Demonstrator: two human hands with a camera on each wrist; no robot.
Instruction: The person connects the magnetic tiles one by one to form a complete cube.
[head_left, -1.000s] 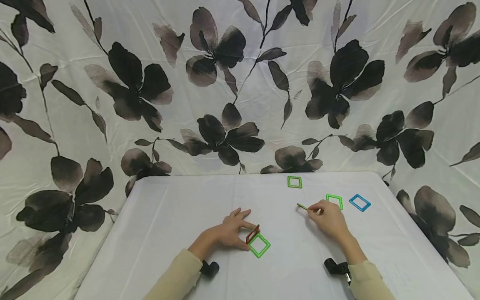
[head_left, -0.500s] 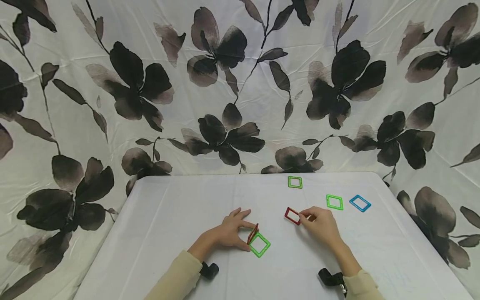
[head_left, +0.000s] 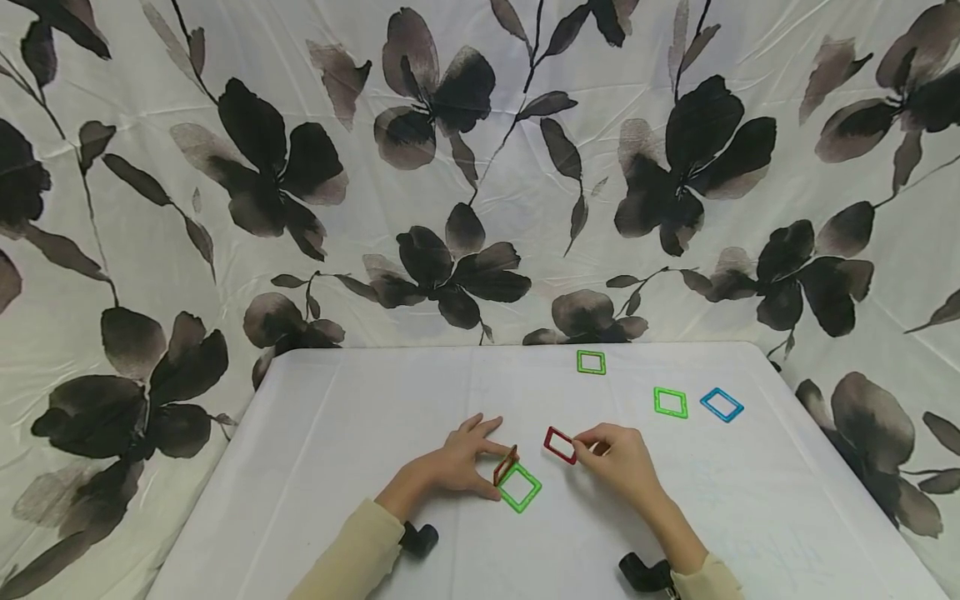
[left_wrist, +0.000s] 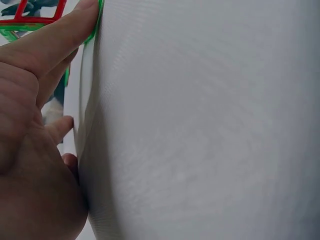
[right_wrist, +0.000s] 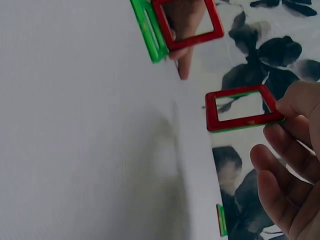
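In the head view, a green square magnetic tile (head_left: 510, 501) lies flat near the middle of the table. A red magnetic tile (head_left: 505, 459) stands on edge along its left side. My left hand (head_left: 457, 467) holds this standing tile between thumb and index finger, its other fingers spread. To the right, my right hand (head_left: 618, 458) pinches a second red magnetic tile (right_wrist: 245, 122) by one side between thumb and fingertips. This tile is tilted and shows a green rim on its underside in the right wrist view.
Farther back on the white table (head_left: 360, 400) lie a green tile (head_left: 591, 372), another green tile (head_left: 671, 415) and a blue tile (head_left: 714, 412). A floral cloth (head_left: 555, 250) hangs behind the table. Each wrist carries a black camera.
My right hand has moved left toward the left hand with its red tile, turning it from edge-on to face-on. The left hand stays in place with the standing tile.
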